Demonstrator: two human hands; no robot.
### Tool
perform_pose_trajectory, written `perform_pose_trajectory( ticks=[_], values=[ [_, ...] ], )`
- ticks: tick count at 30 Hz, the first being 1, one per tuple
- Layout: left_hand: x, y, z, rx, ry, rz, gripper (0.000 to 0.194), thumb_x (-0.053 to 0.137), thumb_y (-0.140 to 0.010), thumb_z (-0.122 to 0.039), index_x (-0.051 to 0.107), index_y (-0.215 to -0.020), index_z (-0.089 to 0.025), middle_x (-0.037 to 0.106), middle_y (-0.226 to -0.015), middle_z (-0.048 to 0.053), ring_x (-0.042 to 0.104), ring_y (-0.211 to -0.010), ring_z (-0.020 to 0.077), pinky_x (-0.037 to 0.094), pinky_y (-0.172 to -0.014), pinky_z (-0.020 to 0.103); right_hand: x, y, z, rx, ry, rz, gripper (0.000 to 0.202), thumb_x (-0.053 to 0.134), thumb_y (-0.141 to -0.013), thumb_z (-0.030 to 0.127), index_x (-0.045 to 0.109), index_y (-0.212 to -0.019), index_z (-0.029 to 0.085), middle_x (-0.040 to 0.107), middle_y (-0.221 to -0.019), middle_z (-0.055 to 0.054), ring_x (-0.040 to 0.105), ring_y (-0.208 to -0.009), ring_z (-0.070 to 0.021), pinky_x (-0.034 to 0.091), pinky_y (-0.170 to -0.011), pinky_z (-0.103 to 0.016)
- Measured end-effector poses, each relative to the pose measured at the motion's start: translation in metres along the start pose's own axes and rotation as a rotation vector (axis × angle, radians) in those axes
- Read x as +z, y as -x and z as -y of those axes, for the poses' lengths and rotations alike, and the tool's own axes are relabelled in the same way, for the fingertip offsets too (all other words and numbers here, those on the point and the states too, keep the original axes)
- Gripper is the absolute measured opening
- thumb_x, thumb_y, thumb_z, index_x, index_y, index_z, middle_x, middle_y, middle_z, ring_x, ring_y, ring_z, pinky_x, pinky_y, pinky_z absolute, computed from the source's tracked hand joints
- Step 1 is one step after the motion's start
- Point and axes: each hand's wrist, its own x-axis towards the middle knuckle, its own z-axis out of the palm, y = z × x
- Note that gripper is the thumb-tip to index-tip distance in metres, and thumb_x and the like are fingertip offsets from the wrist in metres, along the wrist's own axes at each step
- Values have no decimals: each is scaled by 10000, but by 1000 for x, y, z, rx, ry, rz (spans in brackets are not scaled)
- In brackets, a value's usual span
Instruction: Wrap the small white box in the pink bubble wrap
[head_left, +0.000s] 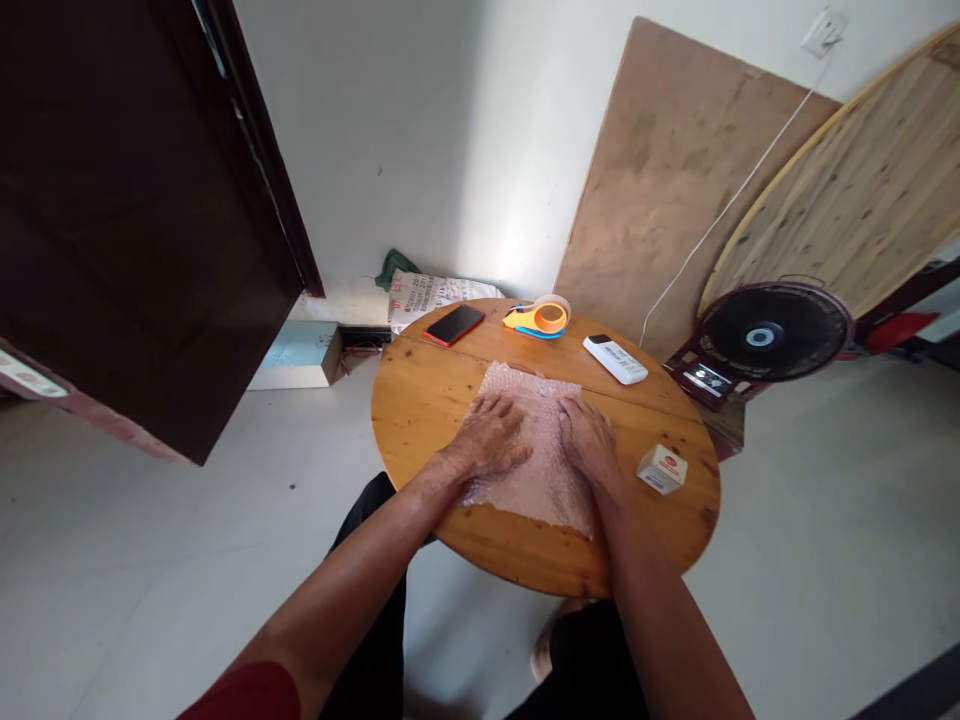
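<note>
A sheet of clear bubble wrap (536, 470) lies flat on the round wooden table (420, 400). My left hand (491, 437) presses flat on its left part with the fingers spread. On the right edge of the sheet rests my right hand (589, 440), its palm down and fingers lying on the wrap. To the right of that hand stands a small white box (662, 469) with a red mark. Behind the sheet are an orange and blue tape dispenser (540, 317), a phone with a red edge (454, 325) and a white device with a dark end (615, 359).
A dark door (135, 200) stands at the left. Behind the table, a wooden board (675, 180) leans on the wall and a printed sack (435, 292) lies low. A black round cooker (776, 335) is at the right, with a white cable (731, 200) above.
</note>
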Motion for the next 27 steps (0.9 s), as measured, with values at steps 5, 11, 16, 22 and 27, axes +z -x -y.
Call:
perform_pose_trajectory(
  ticks=[5, 11, 16, 22, 27],
  values=[
    [1, -1, 6, 1, -4, 15, 642, 597, -741, -585, 522, -1244, -192, 433, -1414, 129, 305, -1365, 326, 212, -1138, 475, -5, 2, 0, 29, 37, -25, 384, 347, -909, 186, 567, -1224, 192, 571, -1317, -100, 492, -1189, -242, 339, -943, -367],
    [2, -1, 7, 20, -10, 13, 676, 602, -733, -595, 514, -1262, -184, 426, -1422, 138, 316, -1355, 339, 218, -1130, 490, -16, 6, 11, -125, -2, -163, 291, 454, -865, 228, 622, -1097, 178, 600, -1270, -105, 458, -1212, -247, 261, -996, -382],
    [1, -2, 7, 13, -7, 14, 662, 601, -732, -611, 529, -1241, -195, 437, -1412, 128, 320, -1350, 330, 225, -1126, 480, -12, 8, 12, -127, -50, 4, 324, 434, -908, 316, 597, -1171, 219, 592, -1297, -82, 489, -1193, -241, 282, -958, -393],
    [1, -2, 9, -174, -27, -72, 399, 425, -897, -482, 582, -1141, -208, 503, -1345, 109, 373, -1313, 302, 258, -1094, 493, -8, 7, 5, -70, -41, 23, 363, 389, -924, 263, 525, -1254, 200, 558, -1338, -103, 496, -1199, -244, 298, -927, -380],
    [4, -3, 10, -293, -60, -104, 341, 467, -889, -360, 553, -1191, -228, 485, -1385, 85, 333, -1350, 285, 220, -1113, 518, -8, 5, 2, -65, -26, 13, 359, 395, -921, 256, 504, -1257, 194, 603, -1270, -100, 527, -1149, -236, 303, -903, -359]
  ],
)
